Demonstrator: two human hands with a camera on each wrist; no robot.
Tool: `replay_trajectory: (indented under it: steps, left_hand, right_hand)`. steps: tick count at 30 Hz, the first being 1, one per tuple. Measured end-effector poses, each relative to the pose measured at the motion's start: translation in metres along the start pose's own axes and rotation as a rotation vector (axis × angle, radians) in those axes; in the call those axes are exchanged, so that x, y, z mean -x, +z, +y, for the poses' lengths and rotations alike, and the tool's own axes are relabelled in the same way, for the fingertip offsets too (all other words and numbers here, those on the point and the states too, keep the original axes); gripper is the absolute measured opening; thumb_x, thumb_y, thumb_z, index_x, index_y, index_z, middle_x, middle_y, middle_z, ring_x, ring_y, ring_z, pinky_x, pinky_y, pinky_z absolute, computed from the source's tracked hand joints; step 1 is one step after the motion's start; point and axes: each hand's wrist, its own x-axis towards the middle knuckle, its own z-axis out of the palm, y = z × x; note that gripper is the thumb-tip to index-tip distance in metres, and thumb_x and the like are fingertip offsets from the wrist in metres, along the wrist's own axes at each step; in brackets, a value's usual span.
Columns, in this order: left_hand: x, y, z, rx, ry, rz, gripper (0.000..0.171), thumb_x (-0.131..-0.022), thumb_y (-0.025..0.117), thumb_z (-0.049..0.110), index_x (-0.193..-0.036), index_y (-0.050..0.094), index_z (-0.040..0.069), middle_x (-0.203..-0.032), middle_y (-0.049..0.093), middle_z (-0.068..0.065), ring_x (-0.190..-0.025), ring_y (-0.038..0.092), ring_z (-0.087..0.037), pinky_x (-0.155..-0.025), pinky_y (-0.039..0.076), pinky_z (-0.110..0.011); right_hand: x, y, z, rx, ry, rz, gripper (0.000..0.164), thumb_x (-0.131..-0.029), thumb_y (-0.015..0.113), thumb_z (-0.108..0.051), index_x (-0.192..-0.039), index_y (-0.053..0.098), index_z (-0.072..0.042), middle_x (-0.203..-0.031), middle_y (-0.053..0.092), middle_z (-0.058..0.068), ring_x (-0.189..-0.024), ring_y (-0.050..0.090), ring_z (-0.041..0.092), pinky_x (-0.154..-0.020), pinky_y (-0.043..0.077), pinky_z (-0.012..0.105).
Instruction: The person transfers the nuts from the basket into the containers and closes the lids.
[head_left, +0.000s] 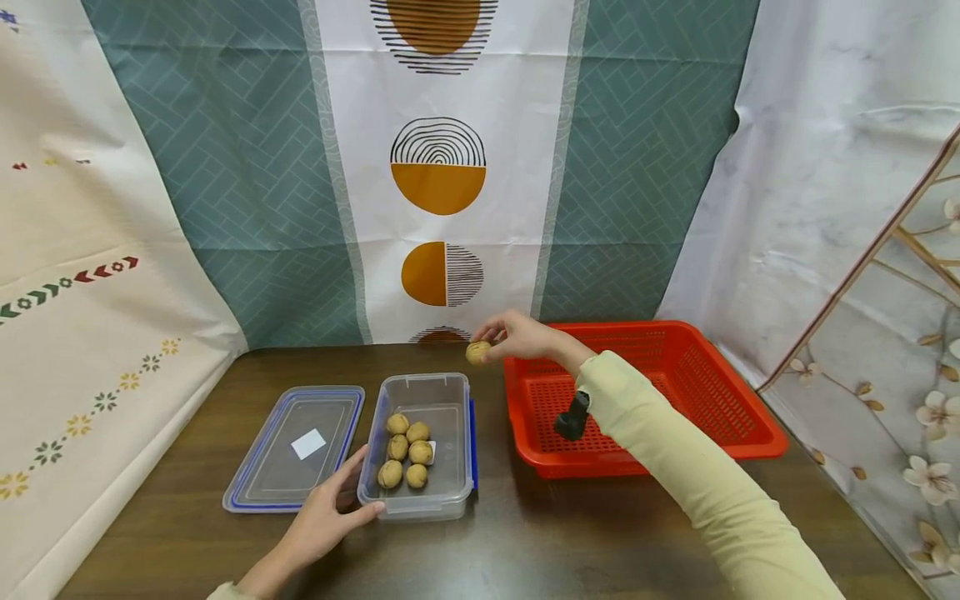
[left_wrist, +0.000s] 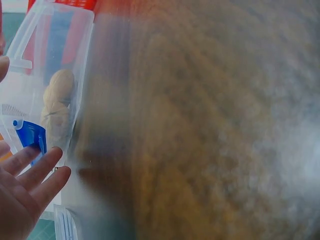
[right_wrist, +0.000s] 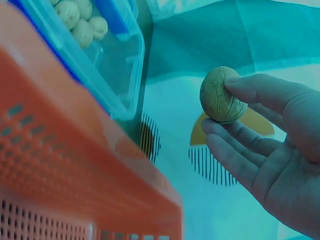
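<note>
A walnut [right_wrist: 220, 95] is pinched between the thumb and fingers of my right hand [head_left: 517, 335], up in the air between the plastic container and the red basket. Several more walnuts [head_left: 397, 447] lie in the left part of the clear plastic container [head_left: 450, 429]. My left hand [head_left: 322, 512] rests with spread fingers at that container's near left corner, its thumb on the front rim. In the left wrist view, loosely extended fingers [left_wrist: 42, 172] lie by a blue clip [left_wrist: 32, 137] on the container's side.
Right of the container stands a red perforated basket [head_left: 536, 454], with my right forearm reaching over it. A clear lid [head_left: 262, 467] with a blue edge lies flat left of the container. Patterned cloth [head_left: 438, 183] hangs behind the brown table [head_left: 495, 550].
</note>
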Motion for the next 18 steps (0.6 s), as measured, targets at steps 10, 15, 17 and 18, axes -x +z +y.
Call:
replay_trajectory:
  steps: [10, 15, 17, 18]
  left_hand:
    - [-0.003, 0.001, -0.003, 0.002, -0.007, -0.001, 0.079, -0.075, 0.074, 0.027, -0.141, 0.032, 0.011, -0.125, 0.052, -0.018, -0.102, 0.058, -0.027, -0.079, 0.051, -0.034]
    - [-0.003, 0.0, -0.002, 0.008, -0.004, -0.008, 0.079, -0.076, 0.073, 0.028, -0.141, 0.032, 0.011, -0.126, 0.051, -0.019, -0.103, 0.058, -0.029, -0.08, 0.051, -0.036]
    - [-0.003, 0.0, -0.002, 0.01, -0.004, -0.011, 0.079, -0.076, 0.074, 0.027, -0.141, 0.032, 0.011, -0.126, 0.051, -0.019, -0.103, 0.058, -0.029, -0.08, 0.051, -0.035]
    - [-0.003, 0.0, -0.001, 0.015, -0.004, -0.012, 0.079, -0.076, 0.074, 0.027, -0.141, 0.032, 0.011, -0.126, 0.051, -0.019, -0.104, 0.058, -0.028, -0.08, 0.051, -0.035]
  right_hand:
    - [-0.022, 0.042, -0.005, -0.033, 0.039, -0.049, 0.028, -0.078, 0.068, -0.001, -0.106, 0.064, 0.0, -0.095, 0.065, 0.009, -0.091, 0.059, 0.021, -0.073, 0.051, 0.022]
    - [-0.031, 0.07, -0.004, 0.017, 0.074, -0.078, 0.027, -0.078, 0.068, -0.001, -0.105, 0.066, -0.003, -0.095, 0.065, 0.008, -0.091, 0.059, 0.019, -0.071, 0.049, 0.021]
    - [-0.035, 0.081, -0.004, 0.042, 0.084, -0.09, 0.027, -0.077, 0.068, -0.002, -0.104, 0.066, -0.004, -0.094, 0.066, 0.008, -0.089, 0.059, 0.018, -0.072, 0.049, 0.02]
    - [-0.037, 0.086, -0.003, 0.055, 0.091, -0.095, 0.027, -0.077, 0.068, -0.002, -0.104, 0.066, -0.004, -0.095, 0.066, 0.007, -0.089, 0.059, 0.017, -0.073, 0.049, 0.02]
